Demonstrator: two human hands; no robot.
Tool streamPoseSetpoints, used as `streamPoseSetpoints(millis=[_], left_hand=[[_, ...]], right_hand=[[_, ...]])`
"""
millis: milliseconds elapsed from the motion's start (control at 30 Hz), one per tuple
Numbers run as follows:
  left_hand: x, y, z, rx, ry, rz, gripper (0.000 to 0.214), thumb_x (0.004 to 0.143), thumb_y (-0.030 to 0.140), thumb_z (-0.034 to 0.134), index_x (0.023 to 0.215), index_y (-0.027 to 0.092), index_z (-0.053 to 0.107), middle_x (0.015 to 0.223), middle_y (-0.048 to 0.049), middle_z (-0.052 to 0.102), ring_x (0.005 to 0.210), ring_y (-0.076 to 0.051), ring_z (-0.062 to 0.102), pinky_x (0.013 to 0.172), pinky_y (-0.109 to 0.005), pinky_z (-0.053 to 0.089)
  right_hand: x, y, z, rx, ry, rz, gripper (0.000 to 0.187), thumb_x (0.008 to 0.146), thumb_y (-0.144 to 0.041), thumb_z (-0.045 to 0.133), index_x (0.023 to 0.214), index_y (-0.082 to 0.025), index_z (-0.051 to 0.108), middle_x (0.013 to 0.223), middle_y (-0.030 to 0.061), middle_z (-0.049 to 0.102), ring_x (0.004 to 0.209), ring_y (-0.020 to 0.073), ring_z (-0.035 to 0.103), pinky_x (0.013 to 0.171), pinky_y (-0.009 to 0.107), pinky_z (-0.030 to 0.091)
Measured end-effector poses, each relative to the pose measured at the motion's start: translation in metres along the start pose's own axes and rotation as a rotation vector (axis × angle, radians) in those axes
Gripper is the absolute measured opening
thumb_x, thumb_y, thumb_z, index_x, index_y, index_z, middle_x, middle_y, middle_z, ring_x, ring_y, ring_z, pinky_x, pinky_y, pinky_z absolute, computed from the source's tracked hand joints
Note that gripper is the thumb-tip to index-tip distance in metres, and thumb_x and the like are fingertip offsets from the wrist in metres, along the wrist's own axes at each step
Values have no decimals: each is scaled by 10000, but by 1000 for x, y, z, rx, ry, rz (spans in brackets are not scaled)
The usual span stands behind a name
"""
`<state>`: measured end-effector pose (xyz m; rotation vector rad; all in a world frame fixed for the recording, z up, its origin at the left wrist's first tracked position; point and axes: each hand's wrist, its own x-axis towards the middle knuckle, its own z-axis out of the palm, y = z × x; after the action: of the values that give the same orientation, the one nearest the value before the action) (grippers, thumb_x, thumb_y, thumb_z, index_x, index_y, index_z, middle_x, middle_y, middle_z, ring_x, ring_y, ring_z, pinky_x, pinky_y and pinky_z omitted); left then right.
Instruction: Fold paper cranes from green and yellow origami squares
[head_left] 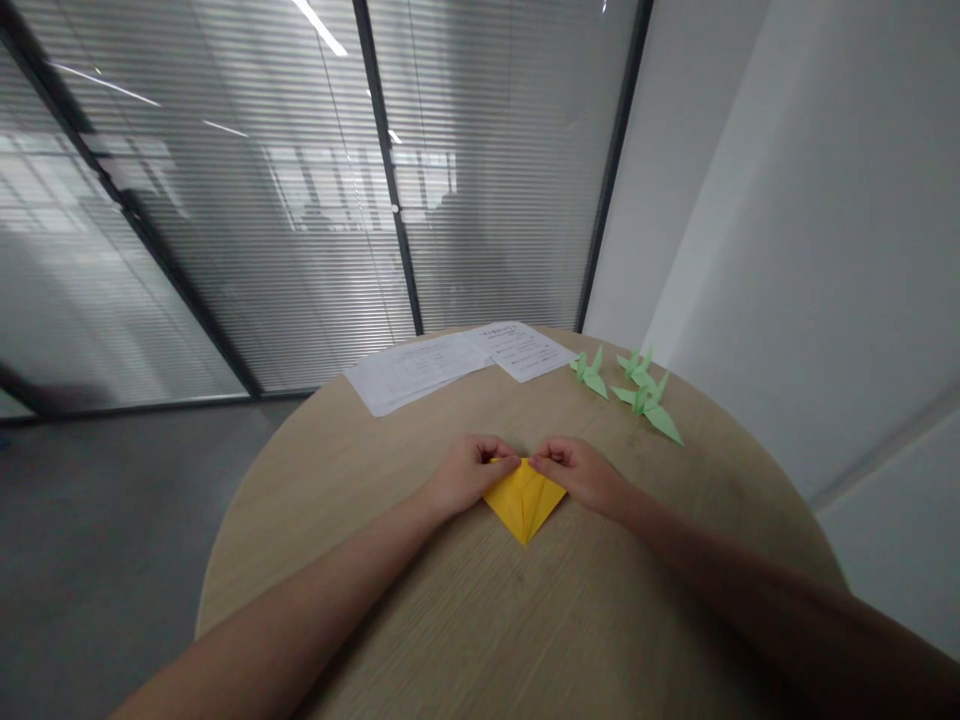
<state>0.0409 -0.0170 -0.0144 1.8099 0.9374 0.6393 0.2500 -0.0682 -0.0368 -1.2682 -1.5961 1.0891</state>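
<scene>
A folded sheet of yellow origami paper (523,500) lies on the round wooden table, one corner pointing toward me. Crease lines run down its middle to that corner. My left hand (474,470) grips its upper left edge, thumb on top and fingers curled behind. On the upper right edge, my right hand (581,472) pinches the paper in the same way. The two thumb tips nearly meet at the top. The far side of the paper is hidden behind my fingers.
Green paper cranes (646,402) stand at the table's back right. Printed white sheets (424,368) overlap near the back edge. Beyond the wooden table (360,620) are a glass partition with blinds (495,200) and, on the right, a white wall (825,250).
</scene>
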Motion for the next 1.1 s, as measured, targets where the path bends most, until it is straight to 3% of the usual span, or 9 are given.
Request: streamPoseSetpoints(millis=[233,533,667,800,933,1100], left_hand=[[2,-1,-10,-12,-126,-7,309,862,443,639,771,164,737,677,-18,652,603,-143,521,569,-261,369],[8,-6,-25,31,-106,-31,288,828,432,663,715,169,699,597,8,590,537,-124,472,534,-259,315],[11,-6,-33,-2,-55,-55,285,815,434,673,723,164,696,642,-8,634,565,-129,531,558,-257,390],[15,-6,-39,-45,86,-76,249,792,422,687,764,174,676,739,-33,688,666,-159,632,591,-258,458],[13,-4,-33,-52,118,-67,263,813,436,669,854,178,695,822,-43,714,703,-167,646,608,-267,469],[4,0,-18,38,-30,6,361,872,495,620,849,156,744,735,-30,692,648,-160,580,625,-281,422]], right_hand=[[1,3,-7,-14,-25,7,457,822,-624,710,716,-202,571,673,-20,526,628,134,462,575,257,343],[1,2,-8,12,5,29,464,812,-638,705,722,-204,569,676,-20,543,637,141,477,591,263,359],[2,3,-9,49,36,53,478,788,-652,716,715,-210,551,655,-27,527,621,138,463,575,258,343],[4,5,-9,103,59,59,480,773,-658,728,725,-212,556,684,-20,560,639,147,498,593,264,365],[4,6,-9,121,47,62,466,776,-645,739,742,-212,569,701,-18,578,653,152,514,612,270,387],[3,6,-9,113,39,66,441,790,-622,738,757,-207,593,701,-15,579,652,150,513,607,268,383]])
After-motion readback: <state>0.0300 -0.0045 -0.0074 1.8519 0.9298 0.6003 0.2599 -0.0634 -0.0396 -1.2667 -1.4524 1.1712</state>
